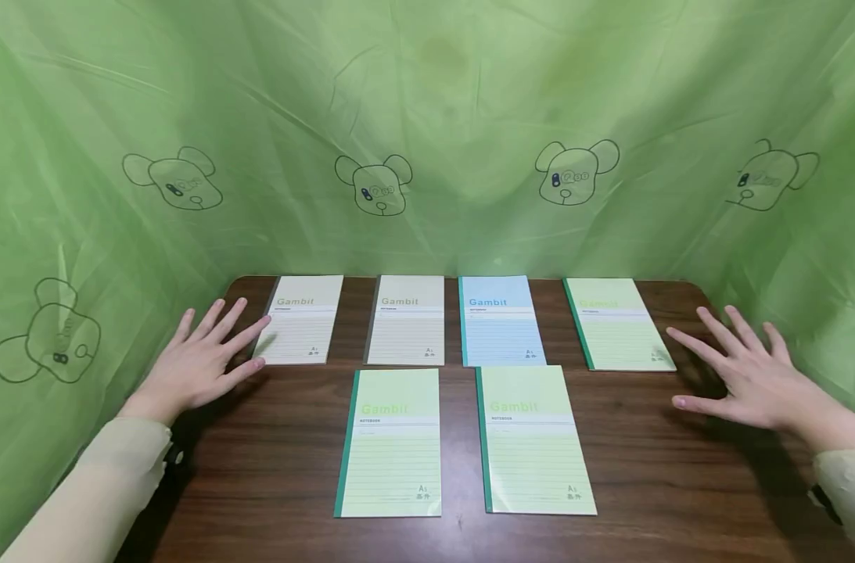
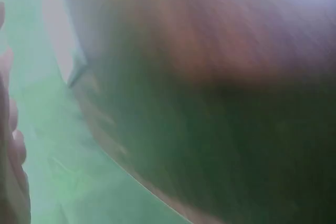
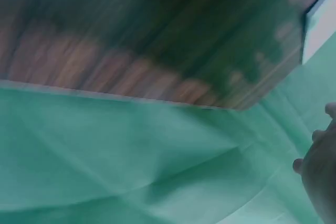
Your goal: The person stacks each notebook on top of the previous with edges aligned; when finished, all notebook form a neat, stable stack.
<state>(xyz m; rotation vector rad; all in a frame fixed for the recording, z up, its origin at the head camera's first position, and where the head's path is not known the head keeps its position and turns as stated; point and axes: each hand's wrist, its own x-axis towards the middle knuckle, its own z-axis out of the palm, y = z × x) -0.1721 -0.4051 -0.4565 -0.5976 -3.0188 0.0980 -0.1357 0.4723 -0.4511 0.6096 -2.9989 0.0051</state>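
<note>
My left hand (image 1: 200,358) is spread at the table's left side, its fingers straight and holding nothing. Its thumb and index fingertips come near the left grey-white notebook (image 1: 300,320); whether they touch it I cannot tell. On the right, my right hand (image 1: 747,371) is spread too, beside the back green notebook (image 1: 619,322), with nothing in it. Between these lie a second grey-white notebook (image 1: 406,320) and a blue notebook (image 1: 501,320). In front are two more green notebooks, the left one (image 1: 392,446) and the right one (image 1: 535,442). All lie flat, covers up.
The dark wooden table (image 1: 286,469) has rounded back corners. A green curtain (image 1: 455,94) with printed bear-head outlines hangs close behind it and along both sides. Both wrist views are blurred, showing mostly tabletop, curtain and a notebook corner.
</note>
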